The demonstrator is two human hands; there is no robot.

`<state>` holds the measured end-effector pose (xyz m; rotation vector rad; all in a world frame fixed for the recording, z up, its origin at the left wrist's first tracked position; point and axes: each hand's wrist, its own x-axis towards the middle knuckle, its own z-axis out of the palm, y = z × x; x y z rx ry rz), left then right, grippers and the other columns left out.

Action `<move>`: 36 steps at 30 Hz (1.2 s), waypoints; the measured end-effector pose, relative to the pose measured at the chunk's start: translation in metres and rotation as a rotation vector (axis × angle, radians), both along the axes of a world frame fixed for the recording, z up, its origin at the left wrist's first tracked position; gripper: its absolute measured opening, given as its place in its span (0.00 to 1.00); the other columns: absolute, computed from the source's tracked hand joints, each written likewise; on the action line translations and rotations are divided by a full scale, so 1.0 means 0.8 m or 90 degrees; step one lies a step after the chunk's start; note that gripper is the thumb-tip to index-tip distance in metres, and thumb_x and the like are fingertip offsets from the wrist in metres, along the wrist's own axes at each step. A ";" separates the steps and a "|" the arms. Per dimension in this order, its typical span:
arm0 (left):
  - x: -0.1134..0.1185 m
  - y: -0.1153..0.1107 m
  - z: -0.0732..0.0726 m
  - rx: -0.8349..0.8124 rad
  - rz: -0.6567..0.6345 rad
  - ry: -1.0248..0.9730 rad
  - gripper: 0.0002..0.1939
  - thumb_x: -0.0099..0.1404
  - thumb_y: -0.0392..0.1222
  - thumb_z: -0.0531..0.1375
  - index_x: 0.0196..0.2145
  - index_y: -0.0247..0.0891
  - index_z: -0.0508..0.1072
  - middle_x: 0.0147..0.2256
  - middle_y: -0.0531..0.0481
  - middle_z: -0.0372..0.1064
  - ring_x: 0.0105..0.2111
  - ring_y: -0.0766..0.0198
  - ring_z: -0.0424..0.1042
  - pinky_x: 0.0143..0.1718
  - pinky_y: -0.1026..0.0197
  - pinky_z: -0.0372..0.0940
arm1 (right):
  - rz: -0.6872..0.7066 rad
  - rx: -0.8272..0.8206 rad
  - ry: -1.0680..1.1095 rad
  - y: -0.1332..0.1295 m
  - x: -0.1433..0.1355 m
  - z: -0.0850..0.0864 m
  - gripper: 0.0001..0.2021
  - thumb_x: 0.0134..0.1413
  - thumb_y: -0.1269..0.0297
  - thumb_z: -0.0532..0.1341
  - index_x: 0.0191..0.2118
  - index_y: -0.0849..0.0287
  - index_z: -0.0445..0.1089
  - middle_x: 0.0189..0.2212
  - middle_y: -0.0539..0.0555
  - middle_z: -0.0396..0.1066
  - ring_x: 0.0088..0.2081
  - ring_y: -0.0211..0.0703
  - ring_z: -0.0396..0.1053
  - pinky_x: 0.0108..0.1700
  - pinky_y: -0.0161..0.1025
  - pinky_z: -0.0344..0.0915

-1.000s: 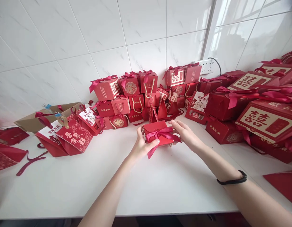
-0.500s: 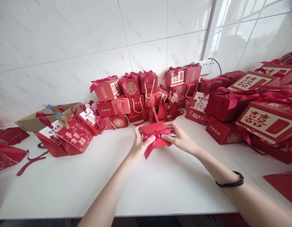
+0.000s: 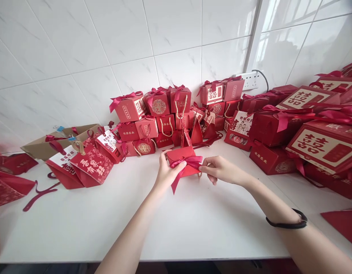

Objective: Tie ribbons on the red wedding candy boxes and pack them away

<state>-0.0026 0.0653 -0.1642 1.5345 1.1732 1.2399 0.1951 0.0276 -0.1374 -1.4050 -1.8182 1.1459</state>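
Observation:
A small red gift box (image 3: 180, 153) rests on the white table in front of me, with a dark pink ribbon (image 3: 190, 163) tied across its front. My left hand (image 3: 168, 169) grips the box at its left side, its thumb pressing on the ribbon's knot. At the right, my right hand (image 3: 217, 169) pinches an end of the ribbon between thumb and forefinger, its other fingers curled. One ribbon tail hangs down below the left thumb. A bit of twisted cord shows by the box's lower right corner.
Stacked red gift boxes (image 3: 159, 106) line the tiled wall, and larger ones (image 3: 321, 144) pile up at the right. Folded red boxes (image 3: 92, 163) stand at the left before a cardboard tray (image 3: 36, 148). A loose ribbon (image 3: 40, 198) lies near them. A power strip (image 3: 251, 81) is by the wall.
My right hand has moved off the box's right side and now pinches the ribbon end, drawn slightly rightward. My left hand keeps its hold on the box.

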 end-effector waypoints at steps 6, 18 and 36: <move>0.004 -0.001 0.002 0.000 0.006 -0.016 0.27 0.53 0.44 0.65 0.46 0.42 0.55 0.45 0.46 0.65 0.45 0.61 0.68 0.49 0.56 0.62 | 0.126 -0.131 0.018 -0.010 -0.002 0.002 0.12 0.52 0.58 0.55 0.25 0.59 0.67 0.15 0.51 0.70 0.17 0.38 0.67 0.25 0.36 0.64; 0.001 -0.003 0.000 -0.007 -0.045 -0.020 0.29 0.52 0.45 0.65 0.48 0.44 0.55 0.45 0.47 0.66 0.45 0.60 0.69 0.47 0.56 0.63 | 0.145 -0.076 0.027 0.000 0.025 0.002 0.15 0.44 0.52 0.64 0.27 0.61 0.71 0.23 0.54 0.72 0.26 0.40 0.69 0.28 0.35 0.64; 0.006 -0.005 -0.012 0.124 0.041 0.005 0.25 0.51 0.47 0.64 0.40 0.42 0.54 0.44 0.48 0.58 0.45 0.61 0.64 0.44 0.58 0.61 | -0.087 0.055 0.208 0.017 -0.008 -0.021 0.21 0.45 0.44 0.61 0.27 0.60 0.63 0.25 0.50 0.68 0.31 0.40 0.68 0.38 0.42 0.67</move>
